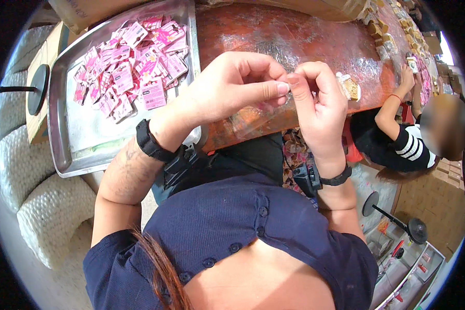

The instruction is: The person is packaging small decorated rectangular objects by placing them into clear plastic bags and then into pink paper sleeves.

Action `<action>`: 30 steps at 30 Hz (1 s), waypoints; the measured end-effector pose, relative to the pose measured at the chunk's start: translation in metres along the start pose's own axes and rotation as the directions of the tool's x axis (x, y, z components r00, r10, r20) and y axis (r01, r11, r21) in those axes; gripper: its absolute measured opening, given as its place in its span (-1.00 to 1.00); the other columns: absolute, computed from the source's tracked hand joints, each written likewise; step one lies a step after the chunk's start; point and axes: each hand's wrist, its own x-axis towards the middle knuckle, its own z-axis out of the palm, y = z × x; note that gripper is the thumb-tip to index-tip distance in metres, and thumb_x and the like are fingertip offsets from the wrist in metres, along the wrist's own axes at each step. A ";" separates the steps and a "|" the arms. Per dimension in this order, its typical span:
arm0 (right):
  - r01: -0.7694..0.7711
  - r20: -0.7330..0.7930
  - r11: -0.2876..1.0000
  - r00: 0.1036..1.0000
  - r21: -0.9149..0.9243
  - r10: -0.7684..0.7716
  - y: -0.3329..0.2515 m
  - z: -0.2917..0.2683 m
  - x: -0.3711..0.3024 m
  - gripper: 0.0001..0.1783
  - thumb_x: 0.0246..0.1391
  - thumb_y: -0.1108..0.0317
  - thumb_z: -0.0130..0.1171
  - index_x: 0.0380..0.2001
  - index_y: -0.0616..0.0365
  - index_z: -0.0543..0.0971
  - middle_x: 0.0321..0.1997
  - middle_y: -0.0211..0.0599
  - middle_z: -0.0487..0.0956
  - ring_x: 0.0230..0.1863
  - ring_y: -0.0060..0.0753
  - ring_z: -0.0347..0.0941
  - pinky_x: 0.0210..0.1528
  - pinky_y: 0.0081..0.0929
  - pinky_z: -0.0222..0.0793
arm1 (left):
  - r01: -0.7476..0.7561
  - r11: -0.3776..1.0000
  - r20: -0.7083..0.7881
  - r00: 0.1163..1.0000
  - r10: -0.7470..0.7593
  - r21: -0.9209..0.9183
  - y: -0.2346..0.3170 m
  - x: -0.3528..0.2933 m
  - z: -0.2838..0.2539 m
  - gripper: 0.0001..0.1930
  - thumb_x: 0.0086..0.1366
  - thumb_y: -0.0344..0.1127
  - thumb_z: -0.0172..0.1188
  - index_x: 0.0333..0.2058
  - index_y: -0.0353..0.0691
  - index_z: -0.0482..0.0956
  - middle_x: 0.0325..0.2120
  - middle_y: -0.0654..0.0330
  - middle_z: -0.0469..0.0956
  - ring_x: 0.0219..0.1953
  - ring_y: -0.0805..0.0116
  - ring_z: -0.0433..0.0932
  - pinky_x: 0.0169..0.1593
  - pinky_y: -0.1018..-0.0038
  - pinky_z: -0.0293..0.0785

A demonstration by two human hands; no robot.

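Observation:
My left hand [237, 85] and my right hand [320, 106] meet over the table's near edge, thumbs and forefingers pinched together. Between the fingertips is a thin, see-through bit that looks like clear plastic film [261, 114]; a glossy part of it seems to hang below my left hand, though its outline is hard to make out. Just right of my right hand, a small gold-and-white bundle [350, 87] lies on the table. To the left, a metal tray [67, 137] holds a heap of pink-and-white printed cards [134, 64], many with hang holes.
The red-brown table [227, 31] has a scuffed, shiny top. Cardboard [294, 8] lines its far side. More small gold bundles [382, 36] lie at the far right, where another person [408, 129] works. White wrapped bundles [54, 217] stand at left; a shelf unit [418, 268] is lower right.

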 end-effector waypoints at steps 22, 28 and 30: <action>-0.094 -0.077 0.987 0.993 -0.131 0.085 0.015 -0.044 0.002 -0.17 -0.19 0.52 0.49 0.19 0.05 0.34 0.24 -0.24 0.25 0.25 -0.25 0.29 0.21 -0.28 0.42 | -0.003 0.988 0.042 0.999 0.010 -0.157 0.015 -0.010 0.006 -0.89 0.31 -0.35 0.24 -0.29 -0.27 0.58 -0.46 0.36 0.54 -0.43 0.61 0.53 -0.28 0.63 0.49; 0.038 -0.064 0.999 0.997 -0.012 -0.039 0.002 -0.019 0.006 -0.06 -0.33 0.66 0.49 0.19 0.01 0.32 0.30 -0.29 0.19 0.31 -0.26 0.24 0.19 -0.30 0.49 | 0.025 0.976 0.041 0.999 -0.017 -0.216 0.025 -0.013 0.004 -0.89 0.29 -0.35 0.24 -0.31 -0.28 0.59 -0.51 0.35 0.55 -0.52 0.60 0.52 -0.36 0.65 0.46; 0.079 -0.092 0.996 0.992 -0.033 -0.081 0.001 -0.015 0.005 -0.05 -0.34 0.66 0.49 0.19 0.01 0.32 0.30 -0.28 0.19 0.32 -0.25 0.23 0.19 -0.30 0.49 | 0.028 0.968 0.050 0.999 -0.016 -0.251 0.027 -0.014 0.003 -0.89 0.29 -0.35 0.23 -0.32 -0.29 0.59 -0.52 0.34 0.54 -0.52 0.60 0.52 -0.37 0.65 0.46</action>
